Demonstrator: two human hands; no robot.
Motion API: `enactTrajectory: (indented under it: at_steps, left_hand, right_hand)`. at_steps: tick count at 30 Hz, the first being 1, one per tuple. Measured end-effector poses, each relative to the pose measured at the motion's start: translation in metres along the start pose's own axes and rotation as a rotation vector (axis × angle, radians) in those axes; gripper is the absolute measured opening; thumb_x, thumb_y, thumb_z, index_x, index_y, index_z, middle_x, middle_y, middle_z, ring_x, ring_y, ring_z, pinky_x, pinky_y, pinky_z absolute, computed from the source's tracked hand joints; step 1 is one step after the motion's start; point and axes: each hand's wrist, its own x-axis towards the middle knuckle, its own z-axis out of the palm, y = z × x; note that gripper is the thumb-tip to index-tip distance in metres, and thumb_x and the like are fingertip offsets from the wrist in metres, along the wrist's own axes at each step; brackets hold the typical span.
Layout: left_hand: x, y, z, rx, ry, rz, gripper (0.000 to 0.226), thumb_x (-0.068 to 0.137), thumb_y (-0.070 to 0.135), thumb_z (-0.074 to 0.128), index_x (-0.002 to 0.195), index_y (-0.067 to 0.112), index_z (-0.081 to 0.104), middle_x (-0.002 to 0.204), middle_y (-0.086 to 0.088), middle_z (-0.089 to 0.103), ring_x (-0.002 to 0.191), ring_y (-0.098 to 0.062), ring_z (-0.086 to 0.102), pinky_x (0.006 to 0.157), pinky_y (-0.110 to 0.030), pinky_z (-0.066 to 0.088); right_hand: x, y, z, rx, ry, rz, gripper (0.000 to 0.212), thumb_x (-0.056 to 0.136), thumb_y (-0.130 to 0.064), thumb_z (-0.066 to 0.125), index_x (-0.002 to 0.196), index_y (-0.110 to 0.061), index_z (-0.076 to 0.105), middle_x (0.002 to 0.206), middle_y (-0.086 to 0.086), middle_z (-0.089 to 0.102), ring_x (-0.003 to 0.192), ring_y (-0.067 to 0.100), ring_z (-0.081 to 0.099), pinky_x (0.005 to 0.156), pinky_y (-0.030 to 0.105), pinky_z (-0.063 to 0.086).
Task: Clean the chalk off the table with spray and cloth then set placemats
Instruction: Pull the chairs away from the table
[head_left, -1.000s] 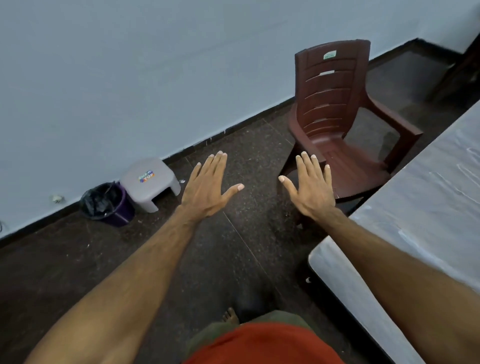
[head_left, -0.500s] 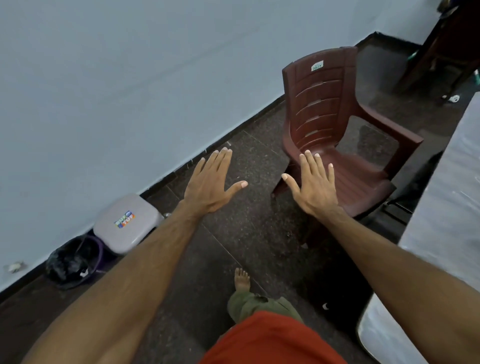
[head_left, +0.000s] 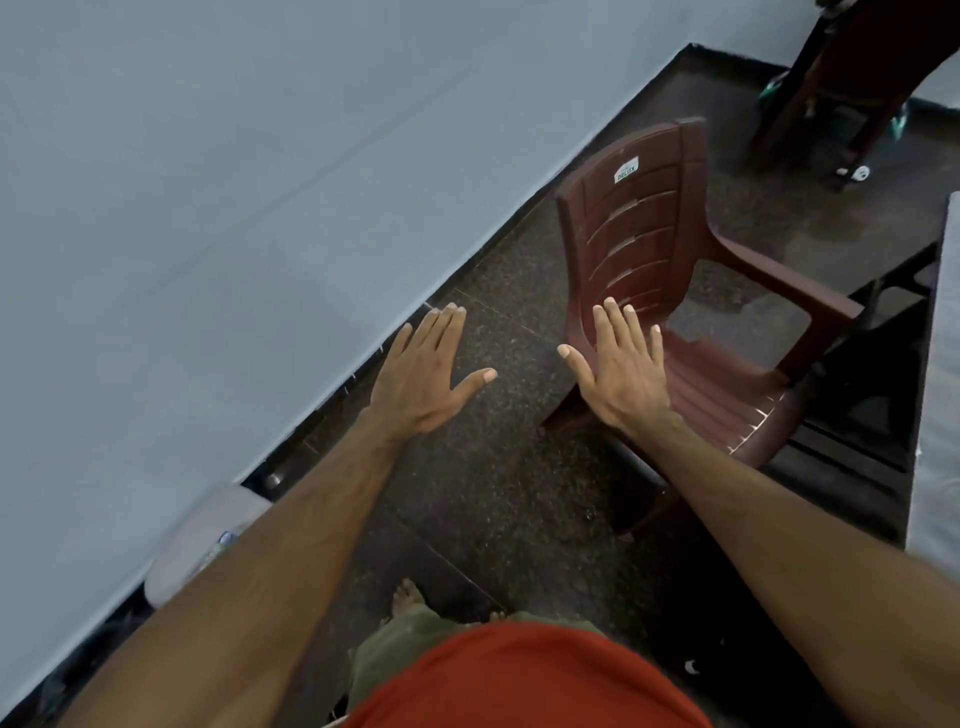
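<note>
Both arms stretch out in front of me over the dark floor. My left hand (head_left: 423, 374) is flat with straight fingers and holds nothing. My right hand (head_left: 621, 369) is likewise flat and empty, held in the air in front of the brown chair's seat. Only a grey strip of the table (head_left: 940, 405) shows at the right edge. No spray bottle, cloth or placemat is in view.
A brown plastic armchair (head_left: 670, 291) stands ahead on the right, next to the table. A pale wall (head_left: 208, 208) runs along the left. A small grey stool (head_left: 202, 540) sits by the wall behind my left forearm. Dark wooden furniture (head_left: 852, 73) stands at the top right.
The view has swung right and forward: the stool and purple bin slid down-left, the chair came closer, and less of the table shows. Both hands stay flat and empty.
</note>
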Motion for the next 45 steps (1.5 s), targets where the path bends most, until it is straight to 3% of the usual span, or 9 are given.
enactTrajectory:
  at_steps: [18, 30, 37, 45]
  left_hand:
    - [0.249, -0.138, -0.037, -0.019, -0.142, 0.472, 0.090, 0.089, 0.074, 0.021, 0.156, 0.016, 0.008, 0.164, -0.001, 0.009, 0.151, -0.018, 0.007, 0.120, -0.041, 0.006]
    - [0.391, -0.128, -0.021, -0.039, -0.177, 0.675, 0.087, 0.089, 0.072, 0.020, 0.156, 0.017, 0.007, 0.164, 0.000, 0.008, 0.151, -0.016, 0.004, 0.120, -0.040, 0.004]
    - [0.497, -0.129, -0.015, -0.057, -0.191, 0.697, 0.086, 0.090, 0.071, 0.022, 0.156, 0.019, 0.007, 0.164, 0.002, 0.007, 0.150, -0.014, 0.004, 0.117, -0.034, 0.000]
    - [0.585, -0.080, -0.001, -0.069, -0.266, 0.847, 0.088, 0.090, 0.071, 0.020, 0.156, 0.016, 0.007, 0.164, 0.000, 0.008, 0.151, -0.016, 0.005, 0.122, -0.040, 0.005]
  right_hand:
    - [0.151, -0.068, 0.039, 0.014, 0.113, 0.504, 0.084, 0.096, -0.069, 0.019, 0.158, -0.013, 0.015, 0.167, 0.003, 0.008, 0.154, 0.020, -0.001, 0.123, 0.050, -0.002]
    - [0.234, -0.041, 0.054, 0.015, 0.171, 0.708, 0.081, 0.097, -0.068, 0.017, 0.158, -0.015, 0.017, 0.167, 0.002, 0.009, 0.154, 0.019, 0.000, 0.123, 0.050, -0.002]
    - [0.313, 0.004, 0.050, 0.063, 0.161, 0.822, 0.084, 0.095, -0.071, 0.016, 0.158, -0.016, 0.016, 0.167, 0.002, 0.007, 0.154, 0.020, -0.002, 0.123, 0.051, -0.002]
    - [0.360, 0.014, 0.049, 0.168, 0.228, 0.972, 0.081, 0.097, -0.069, 0.024, 0.158, -0.016, 0.019, 0.166, 0.001, 0.011, 0.153, 0.019, 0.002, 0.123, 0.049, 0.000]
